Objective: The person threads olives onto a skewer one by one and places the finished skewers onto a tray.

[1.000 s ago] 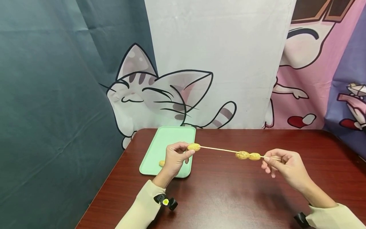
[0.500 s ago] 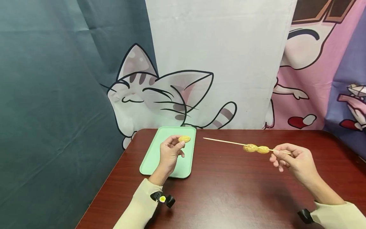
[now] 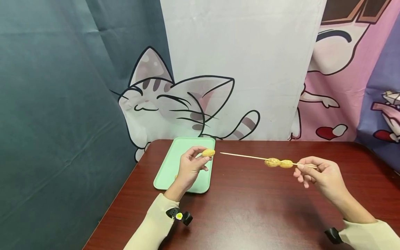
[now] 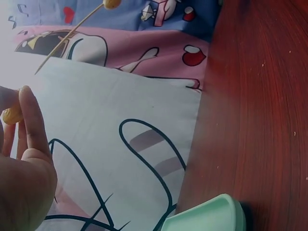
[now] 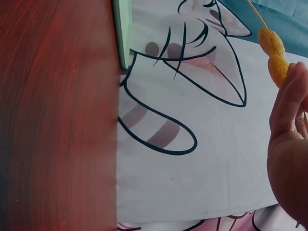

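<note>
Being pinched by the left hand, a yellow oval piece is held just off the tip of a skewer, gripped by the right hand and bearing two threaded pieces. Threading seems in hand; careful alignment is called for.

You face a dark red counter, its surface shiny toward the near edge. Behind the far edge hangs white cloth with a printed cat; teal cloth flanks the left edge, pink cloth the right corner.
</note>
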{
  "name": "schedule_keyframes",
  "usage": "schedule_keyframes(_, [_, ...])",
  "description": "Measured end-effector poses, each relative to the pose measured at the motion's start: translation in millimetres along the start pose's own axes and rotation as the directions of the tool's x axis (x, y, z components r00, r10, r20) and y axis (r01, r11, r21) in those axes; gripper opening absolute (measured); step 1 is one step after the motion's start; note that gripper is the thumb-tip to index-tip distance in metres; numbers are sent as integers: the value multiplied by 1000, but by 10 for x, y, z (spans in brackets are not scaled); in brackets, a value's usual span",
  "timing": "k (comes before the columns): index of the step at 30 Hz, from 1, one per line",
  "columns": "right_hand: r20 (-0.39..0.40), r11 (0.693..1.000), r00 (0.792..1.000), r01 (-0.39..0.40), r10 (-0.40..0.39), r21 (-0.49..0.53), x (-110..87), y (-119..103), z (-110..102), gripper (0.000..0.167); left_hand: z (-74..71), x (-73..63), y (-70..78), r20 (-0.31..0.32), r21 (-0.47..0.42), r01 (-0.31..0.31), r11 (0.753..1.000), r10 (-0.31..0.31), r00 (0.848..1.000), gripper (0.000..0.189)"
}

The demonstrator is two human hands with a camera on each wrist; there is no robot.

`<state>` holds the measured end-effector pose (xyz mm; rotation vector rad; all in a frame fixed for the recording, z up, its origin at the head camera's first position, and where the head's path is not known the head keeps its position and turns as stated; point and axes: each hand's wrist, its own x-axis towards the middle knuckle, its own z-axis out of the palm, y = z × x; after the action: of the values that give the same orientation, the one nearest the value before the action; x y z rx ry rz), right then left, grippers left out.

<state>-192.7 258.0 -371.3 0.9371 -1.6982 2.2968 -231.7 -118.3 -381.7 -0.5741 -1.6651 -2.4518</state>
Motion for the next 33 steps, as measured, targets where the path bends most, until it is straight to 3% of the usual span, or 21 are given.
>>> schedule_keyframes(9, [3, 998, 1000, -3, 3, -60, 13, 16, 56, 19, 56, -15, -41, 32, -81, 59, 995, -57, 998, 26])
schedule_keyframes(17, [5, 999, 1000, 0, 0, -53, 0, 7, 62, 21, 73, -10, -74, -12, -56, 45, 997, -46, 999, 27])
schedule_keyframes(23, [16, 999, 1000, 2, -2, -35, 1, -4, 54, 28, 57, -14, -51, 7, -50, 24, 998, -23, 1000, 30])
schedule_keyframes(33, [19, 999, 1000, 10, -10, -32, 3, -7, 45, 24, 45, -14, -13, 44, -29, -2, 1000, 3, 999, 39])
